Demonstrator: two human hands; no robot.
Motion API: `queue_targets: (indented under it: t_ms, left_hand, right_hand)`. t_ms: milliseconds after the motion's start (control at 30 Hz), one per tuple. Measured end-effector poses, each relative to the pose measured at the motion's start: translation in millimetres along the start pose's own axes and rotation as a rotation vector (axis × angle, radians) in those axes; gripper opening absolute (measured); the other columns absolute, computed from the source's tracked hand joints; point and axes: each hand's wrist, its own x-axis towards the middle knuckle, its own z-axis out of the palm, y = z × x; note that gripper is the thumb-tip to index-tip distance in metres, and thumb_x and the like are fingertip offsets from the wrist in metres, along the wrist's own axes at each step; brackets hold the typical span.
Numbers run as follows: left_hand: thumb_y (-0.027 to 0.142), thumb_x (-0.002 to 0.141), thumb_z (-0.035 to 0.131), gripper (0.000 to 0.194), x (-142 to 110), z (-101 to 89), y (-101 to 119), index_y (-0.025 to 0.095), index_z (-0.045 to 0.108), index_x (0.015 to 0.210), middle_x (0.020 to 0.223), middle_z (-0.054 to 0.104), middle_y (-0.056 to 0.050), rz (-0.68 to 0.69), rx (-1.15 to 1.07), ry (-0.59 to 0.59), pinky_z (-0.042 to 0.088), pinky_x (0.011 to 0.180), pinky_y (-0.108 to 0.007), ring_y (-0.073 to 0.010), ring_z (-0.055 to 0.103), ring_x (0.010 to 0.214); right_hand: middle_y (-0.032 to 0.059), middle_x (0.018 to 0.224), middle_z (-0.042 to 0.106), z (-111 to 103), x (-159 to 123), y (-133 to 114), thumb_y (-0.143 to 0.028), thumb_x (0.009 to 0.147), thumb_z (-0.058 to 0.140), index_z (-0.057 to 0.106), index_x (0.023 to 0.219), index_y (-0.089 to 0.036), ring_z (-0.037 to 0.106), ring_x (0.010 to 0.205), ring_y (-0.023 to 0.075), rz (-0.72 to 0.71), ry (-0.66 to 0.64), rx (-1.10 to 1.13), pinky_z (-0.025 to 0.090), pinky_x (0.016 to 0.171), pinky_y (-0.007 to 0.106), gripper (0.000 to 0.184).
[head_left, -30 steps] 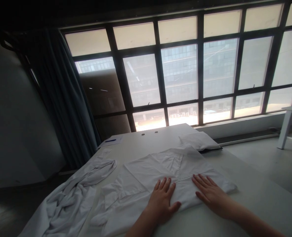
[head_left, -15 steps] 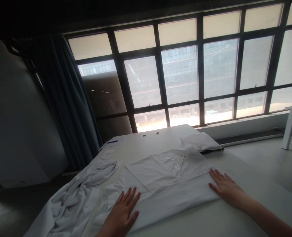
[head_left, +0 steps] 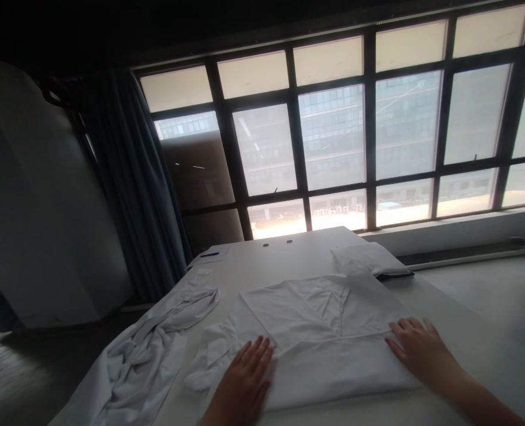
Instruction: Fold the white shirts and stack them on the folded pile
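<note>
A white cloth garment [head_left: 306, 307] lies spread on the white table, its near part folded into a smooth flat band. My left hand [head_left: 244, 378] rests palm down on the garment's near left part, fingers stretched out close together. At the right edge, my right hand [head_left: 426, 355] touches the cloth with its fingers slightly bent and the thumb apart from them. Crumpled cloth, seemingly a sleeve [head_left: 218, 349], bunches at the garment's left side.
Another crumpled white cloth [head_left: 151, 355] hangs over the left side of the table [head_left: 253, 260]. A folded white cloth on something dark [head_left: 371, 258] lies at the far right. A blue pen [head_left: 209, 254] rests on paper at the far left. Windows and a dark curtain [head_left: 142, 195] stand behind.
The view has turned slightly left. My right hand's fingers have bent from lying flat at the garment's right edge. My left hand stays on the cloth, its fingers closer together.
</note>
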Motion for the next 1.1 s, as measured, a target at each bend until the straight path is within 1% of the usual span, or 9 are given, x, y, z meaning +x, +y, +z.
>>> queue_targets:
  t_ms: [100, 200, 267, 367, 467, 667, 800, 967, 1100]
  left_hand:
    - [0.045, 0.104, 0.04, 0.063, 21.8, -6.3, 36.0, 0.034, 0.015, 0.161, 0.166, 0.016, 0.001, 0.216, -0.132, -0.122, 0.023, 0.125, -0.044, -0.0253, 0.019, 0.153]
    - [0.055, 0.103, 0.04, 0.069, 33.6, -3.9, 50.8, 0.035, 0.01, 0.161, 0.167, 0.008, 0.0, 0.202, -0.213, -0.146, 0.022, 0.125, -0.05, -0.0296, 0.016, 0.153]
    - [0.058, 0.103, 0.037, 0.066, 34.9, 1.0, 48.4, 0.039, 0.01, 0.16, 0.166, 0.007, 0.0, 0.131, -0.229, -0.14, 0.023, 0.124, -0.053, -0.0313, 0.017, 0.153]
    - [0.059, 0.104, 0.034, 0.06, 28.0, 8.8, 33.1, 0.044, 0.012, 0.158, 0.166, 0.011, 0.002, 0.01, -0.208, -0.126, 0.025, 0.123, -0.055, -0.0311, 0.022, 0.152]
    - [0.062, 0.101, 0.038, 0.065, 13.5, 15.7, 9.5, 0.045, 0.011, 0.158, 0.165, 0.017, 0.004, -0.056, -0.147, -0.087, 0.024, 0.123, -0.055, -0.0313, 0.025, 0.151]
    - [0.063, 0.101, 0.037, 0.067, -19.8, 26.5, -38.0, 0.039, 0.013, 0.159, 0.165, 0.018, 0.0, -0.198, -0.027, -0.031, 0.025, 0.123, -0.052, -0.0301, 0.026, 0.151]
    - [0.062, 0.102, 0.033, 0.069, -31.8, 24.2, -49.1, 0.029, 0.018, 0.16, 0.163, 0.025, -0.002, -0.243, -0.041, -0.082, 0.027, 0.123, -0.045, -0.0259, 0.031, 0.149]
    - [0.068, 0.097, 0.038, 0.069, -46.6, 3.4, -44.0, 0.03, 0.038, 0.155, 0.16, 0.036, 0.0, -0.284, -0.086, -0.15, 0.032, 0.121, -0.043, -0.0274, 0.038, 0.146]
    - [0.068, 0.096, 0.041, 0.052, -59.8, -25.1, -34.4, 0.035, 0.068, 0.124, 0.124, 0.072, -0.001, -0.358, -0.159, -0.152, 0.049, 0.099, -0.037, -0.0273, 0.066, 0.114]
  right_hand:
    - [0.0118, 0.148, 0.055, -10.3, -3.2, -49.4, -0.046, 0.097, 0.045, 0.06, 0.139, -0.026, 0.045, 0.14, 0.0353, -0.228, -0.077, 0.218, 0.029, 0.118, 0.059, 0.05]
    - [0.0012, 0.163, 0.032, -20.1, -8.4, -87.0, -0.049, 0.101, 0.039, 0.036, 0.155, -0.037, 0.024, 0.151, 0.0292, -0.448, -0.244, 0.418, 0.022, 0.123, 0.053, 0.055]
    - [-0.0005, 0.165, 0.025, -21.9, -10.6, -94.0, -0.052, 0.102, 0.038, 0.024, 0.158, -0.039, 0.019, 0.153, 0.0294, -0.485, -0.303, 0.457, 0.017, 0.124, 0.055, 0.059]
    - [0.0013, 0.164, 0.026, -13.7, -10.2, -75.6, -0.057, 0.099, 0.041, 0.019, 0.158, -0.039, 0.02, 0.152, 0.0324, -0.448, -0.28, 0.425, 0.013, 0.123, 0.06, 0.065]
    - [0.0016, 0.163, 0.028, 2.2, -7.7, -35.7, -0.061, 0.098, 0.041, 0.021, 0.157, -0.038, 0.022, 0.151, 0.0335, -0.346, -0.203, 0.319, 0.014, 0.122, 0.063, 0.067]
    - [0.0054, 0.162, 0.029, 16.0, -5.1, 29.2, -0.072, 0.093, 0.039, 0.034, 0.156, -0.027, 0.023, 0.151, 0.0332, -0.109, -0.178, 0.149, 0.02, 0.123, 0.057, 0.078]
    - [0.0046, 0.163, 0.026, 7.5, -7.6, 31.3, -0.073, 0.094, 0.034, 0.033, 0.157, -0.024, 0.02, 0.152, 0.0312, -0.077, -0.234, 0.133, 0.018, 0.124, 0.054, 0.079]
    - [0.0045, 0.162, 0.031, -5.5, -32.4, 25.9, -0.073, 0.091, 0.039, 0.038, 0.155, -0.028, 0.027, 0.15, 0.0337, -0.069, -0.274, 0.163, 0.022, 0.123, 0.054, 0.078]
    - [0.0086, 0.142, 0.061, -24.5, -57.9, 23.7, -0.07, 0.089, 0.049, 0.064, 0.134, -0.034, 0.056, 0.128, 0.0383, -0.143, -0.225, 0.18, 0.033, 0.111, 0.057, 0.06]
